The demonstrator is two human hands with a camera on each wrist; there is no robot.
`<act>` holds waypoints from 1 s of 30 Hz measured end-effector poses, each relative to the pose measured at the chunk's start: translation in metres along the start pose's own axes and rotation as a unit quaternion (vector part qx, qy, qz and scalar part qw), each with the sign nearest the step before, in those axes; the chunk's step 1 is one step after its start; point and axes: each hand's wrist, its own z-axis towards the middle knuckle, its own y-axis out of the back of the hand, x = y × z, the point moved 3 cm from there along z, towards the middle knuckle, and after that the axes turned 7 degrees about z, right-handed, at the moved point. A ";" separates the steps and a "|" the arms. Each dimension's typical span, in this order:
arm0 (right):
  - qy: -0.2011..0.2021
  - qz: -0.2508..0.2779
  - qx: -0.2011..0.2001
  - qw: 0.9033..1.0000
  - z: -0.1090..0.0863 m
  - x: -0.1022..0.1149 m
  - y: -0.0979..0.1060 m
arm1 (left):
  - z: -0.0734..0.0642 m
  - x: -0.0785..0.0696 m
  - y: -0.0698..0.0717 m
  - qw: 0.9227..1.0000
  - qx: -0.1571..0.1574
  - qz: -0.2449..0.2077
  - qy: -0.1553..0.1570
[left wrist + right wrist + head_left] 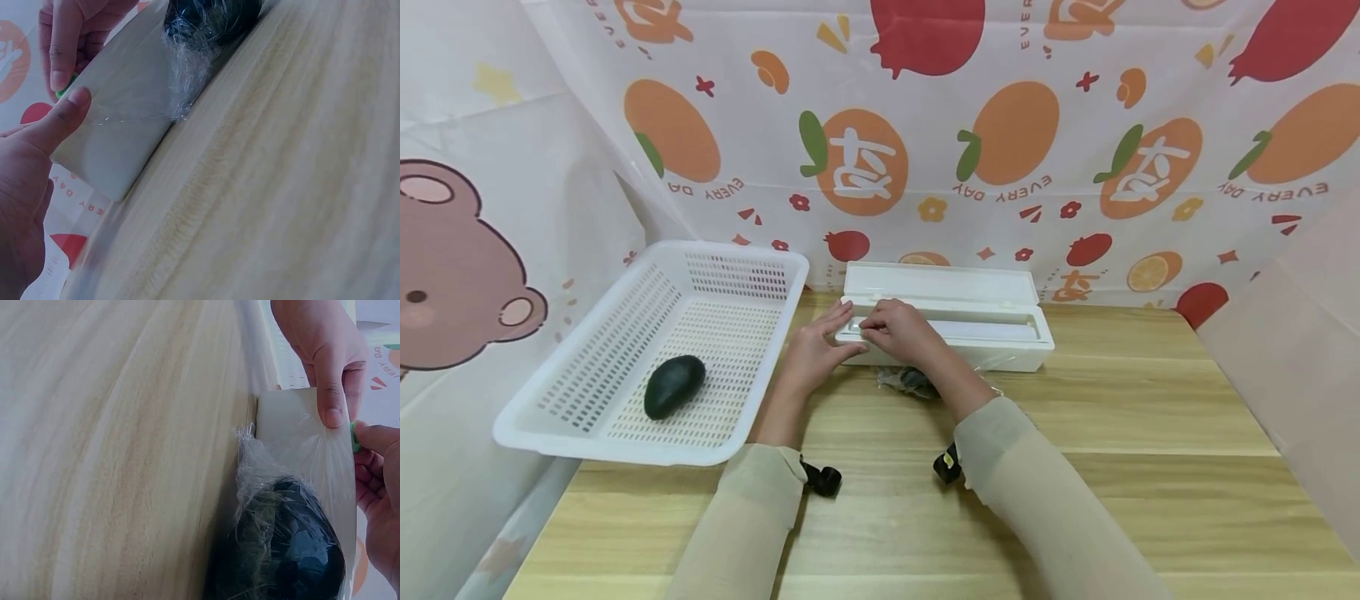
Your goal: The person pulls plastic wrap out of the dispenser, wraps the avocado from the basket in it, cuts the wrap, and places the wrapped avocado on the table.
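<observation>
A long white cling film dispenser (1036, 357) stands at the back of the table, its lid (940, 283) raised. My left hand (812, 354) grips the dispenser's left end, thumb pressed on the front face and fingers over the top. Close beside that thumb, my right hand (898, 329) pinches a small green slide cutter (357, 439) between thumb and fingers. Clear film (134, 106) stretches down the front face to a dark green avocado (294, 550) wrapped in it, lying against the dispenser. In the head view, my right forearm partly hides this avocado.
To the left, a white perforated basket (730, 250) holds another dark green avocado (675, 387). A fruit-print sheet (940, 150) hangs behind the wooden table (1150, 467). Small black devices (827, 482) sit at both wrists.
</observation>
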 end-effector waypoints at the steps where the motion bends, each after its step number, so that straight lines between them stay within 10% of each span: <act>1: 0.001 0.001 -0.001 1.000 0.000 0.000 -0.001 | 0.000 0.000 0.000 1.000 -0.001 0.001 0.000; 30: -0.013 0.015 -0.027 0.999 -0.003 -0.007 0.000 | -0.001 0.001 -0.001 1.000 -0.006 0.001 -0.003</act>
